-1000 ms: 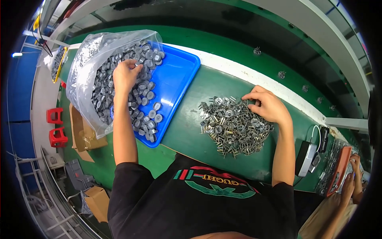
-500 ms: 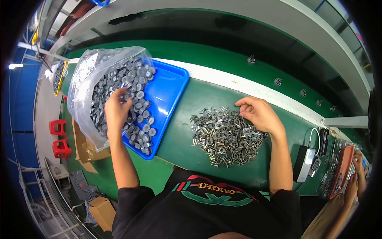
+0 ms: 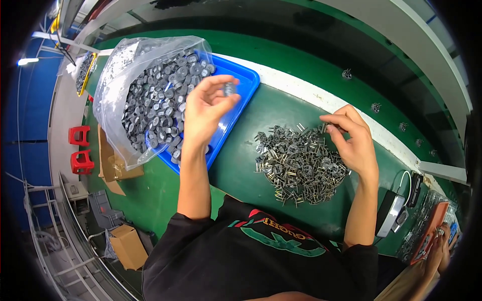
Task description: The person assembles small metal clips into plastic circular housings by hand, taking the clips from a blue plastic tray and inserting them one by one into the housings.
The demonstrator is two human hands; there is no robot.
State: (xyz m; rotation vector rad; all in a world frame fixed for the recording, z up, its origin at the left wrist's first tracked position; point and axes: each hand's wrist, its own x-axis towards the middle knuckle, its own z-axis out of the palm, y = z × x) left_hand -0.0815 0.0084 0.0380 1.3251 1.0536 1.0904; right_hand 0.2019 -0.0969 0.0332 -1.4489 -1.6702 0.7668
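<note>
My left hand (image 3: pixel 202 114) is raised over a blue tray (image 3: pixel 247 75), pinching a grey round cap (image 3: pixel 229 89) between thumb and fingers. Behind it, an open clear plastic bag (image 3: pixel 111 90) lies on the tray, with many similar grey caps (image 3: pixel 158 105) spilling out. On the right, my right hand (image 3: pixel 357 143) is closed at the far right edge of a heap of small pinned metal parts (image 3: pixel 301 165). A small dark pinned part (image 3: pixel 325 127) shows at its fingertips, partly hidden by them.
Several small parts (image 3: pixel 376 107) stand spaced along the green strip beyond the white ledge (image 3: pixel 301 90). At right are a white box-shaped device (image 3: pixel 390 213) with a cable and an orange tray (image 3: pixel 431 233) near another person's hands (image 3: pixel 438 251). Red stools (image 3: pixel 80 161) and cardboard boxes (image 3: pixel 128 246) stand at left.
My left hand has come up and rightward out of the caps with one in its fingers. My right hand has lifted slightly from the heap, a pinned part now at its fingertips. The view has shifted.
</note>
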